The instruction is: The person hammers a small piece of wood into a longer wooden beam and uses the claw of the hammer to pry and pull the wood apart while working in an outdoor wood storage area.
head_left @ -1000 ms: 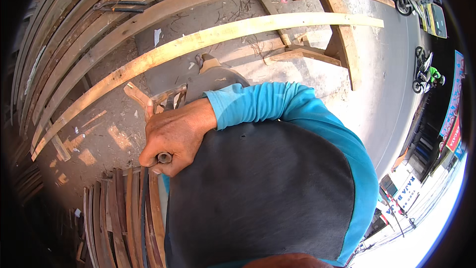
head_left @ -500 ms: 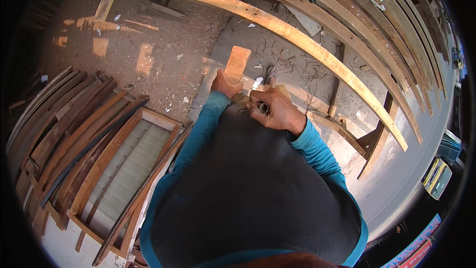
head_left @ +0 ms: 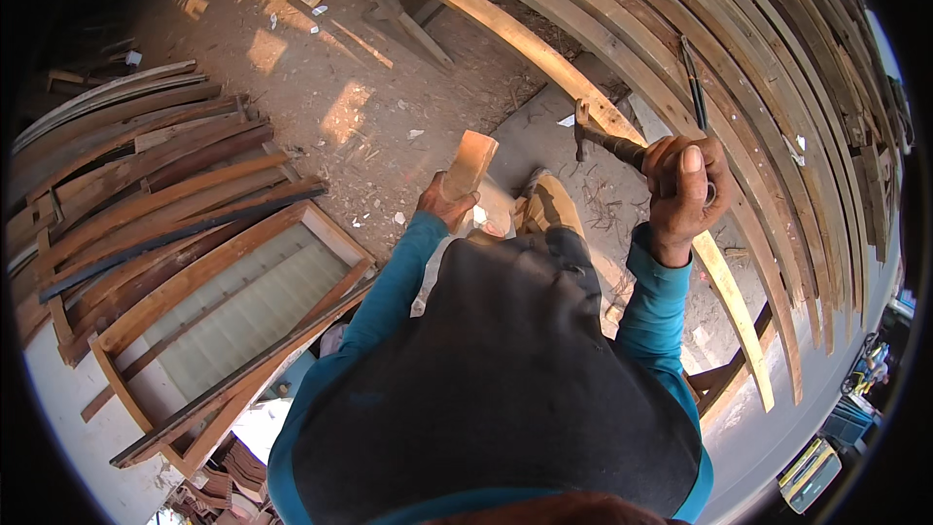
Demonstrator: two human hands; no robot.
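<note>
A short, pale wooden block (head_left: 472,161) stands up out of my left hand (head_left: 446,202), whose fingers are wrapped round its lower end. Out to the right, my right hand (head_left: 683,185) is raised and closed round the handle of a hammer (head_left: 622,147). The hammer's metal head points left and hangs in the air between the block and a long light plank (head_left: 544,56). A gap separates the hammer from the block. Below my hands, one shoe (head_left: 544,199) shows on the ground; the block's bottom end is hidden in my left palm.
Several long boards (head_left: 671,58) lie side by side across the upper right, with a dark thin tool (head_left: 694,87) resting on them. On the left are stacked planks (head_left: 126,170) and a wood-framed panel (head_left: 255,316). Chips and scraps litter the dirt ground (head_left: 321,151).
My right hand has swung out to the right from close beside the block, bringing the hammer into clear view. My left hand still grips the block. The whole view has turned somewhat.
</note>
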